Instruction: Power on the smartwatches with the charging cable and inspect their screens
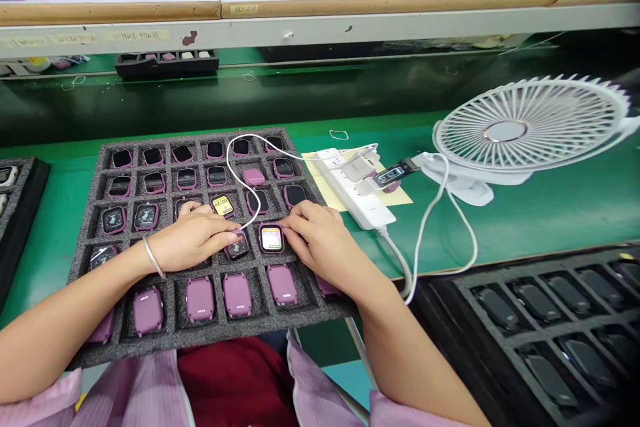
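Note:
A grey foam tray [95, 180] in front of me holds several purple smartwatch bodies in its cells. My left hand [193, 238] lies over the tray's middle, its fingers pinched at the end of a white cable [231, 167] beside a watch [237, 247]. My right hand [320, 237] rests beside it, fingertips pressed against a watch with a lit screen [271, 238]. Another watch [223, 205] shows a yellow screen just behind my left hand. The front row of watches [237, 294] lies face down.
A white power strip [357, 197] with a plugged adapter lies right of the tray. A white desk fan [525, 130] stands on the green mat. Black trays with dark parts sit at the right [555, 327] and far left [15, 193]. A shelf [300, 13] runs across behind.

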{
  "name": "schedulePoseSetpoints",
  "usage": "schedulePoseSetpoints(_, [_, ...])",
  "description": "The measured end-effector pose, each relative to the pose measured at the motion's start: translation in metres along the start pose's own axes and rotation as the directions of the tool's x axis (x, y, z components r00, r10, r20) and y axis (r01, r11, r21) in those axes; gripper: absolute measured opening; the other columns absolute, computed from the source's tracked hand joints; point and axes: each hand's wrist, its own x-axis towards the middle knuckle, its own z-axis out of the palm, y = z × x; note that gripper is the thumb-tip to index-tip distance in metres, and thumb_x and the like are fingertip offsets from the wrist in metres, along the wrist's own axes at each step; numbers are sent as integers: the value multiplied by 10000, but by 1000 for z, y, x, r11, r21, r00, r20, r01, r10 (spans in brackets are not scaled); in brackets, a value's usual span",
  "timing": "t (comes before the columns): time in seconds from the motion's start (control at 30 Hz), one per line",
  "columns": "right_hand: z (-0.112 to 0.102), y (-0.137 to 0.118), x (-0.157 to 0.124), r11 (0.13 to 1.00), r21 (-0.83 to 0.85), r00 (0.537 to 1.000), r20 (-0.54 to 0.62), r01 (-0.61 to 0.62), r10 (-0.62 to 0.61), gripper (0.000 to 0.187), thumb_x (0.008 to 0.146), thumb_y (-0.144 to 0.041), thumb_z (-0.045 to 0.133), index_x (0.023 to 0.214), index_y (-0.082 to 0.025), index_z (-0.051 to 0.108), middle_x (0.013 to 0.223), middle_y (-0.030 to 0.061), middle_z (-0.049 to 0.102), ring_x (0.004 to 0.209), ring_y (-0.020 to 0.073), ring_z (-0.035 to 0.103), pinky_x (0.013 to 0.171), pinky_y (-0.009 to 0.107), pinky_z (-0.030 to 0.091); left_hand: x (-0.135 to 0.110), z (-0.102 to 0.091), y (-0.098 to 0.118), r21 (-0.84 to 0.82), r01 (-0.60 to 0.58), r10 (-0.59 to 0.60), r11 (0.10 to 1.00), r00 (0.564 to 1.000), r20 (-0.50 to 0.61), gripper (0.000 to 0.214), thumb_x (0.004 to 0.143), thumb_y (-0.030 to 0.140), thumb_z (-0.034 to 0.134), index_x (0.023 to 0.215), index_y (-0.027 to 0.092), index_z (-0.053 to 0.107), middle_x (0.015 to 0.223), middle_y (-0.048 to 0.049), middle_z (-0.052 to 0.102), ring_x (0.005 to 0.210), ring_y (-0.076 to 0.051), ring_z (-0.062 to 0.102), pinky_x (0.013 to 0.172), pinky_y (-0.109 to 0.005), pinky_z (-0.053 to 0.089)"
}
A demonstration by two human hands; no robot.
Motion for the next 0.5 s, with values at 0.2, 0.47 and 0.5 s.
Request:
schedulePoseSetpoints(0.2, [2, 0, -1, 1000, 23, 1000, -16, -16, 16, 212, 983, -189, 470, 904, -178, 666, 909, 72, 599, 879, 207, 563, 814, 350, 354, 0, 5, 1, 20, 24, -24, 1000, 1000, -13, 407, 1034, 379, 332, 1182, 254, 690, 1110, -64, 734, 1003, -236, 530, 1022, -476, 212])
schedulePoseSetpoints(0.47, [-5, -6, 1, 997, -29, 984, -162, -74, 68, 220, 967, -185, 508, 873, -205, 706, 927, 46, 681, 885, 204, 619, 909, 426, 275, 0, 8, -1, 12, 27, -26, 1000, 999, -36, 408, 1024, 397, 341, 1197, 260, 684, 1200, -61, 724, 1025, -240, 532, 1054, -500, 199])
schedulePoseSetpoints(0.5, [-11, -5, -2, 993, -41, 972, -213, -108, 97, 213, 968, -198, 513, 880, -207, 707, 942, 50, 694, 892, 210, 630, 918, 435, 274, 0, 8, -1, 11, 23, -23, 1000, 999, -41, 409, 1022, 402, 344, 1198, 257, 683, 1191, -64, 726, 1026, -239, 533, 1052, -497, 203])
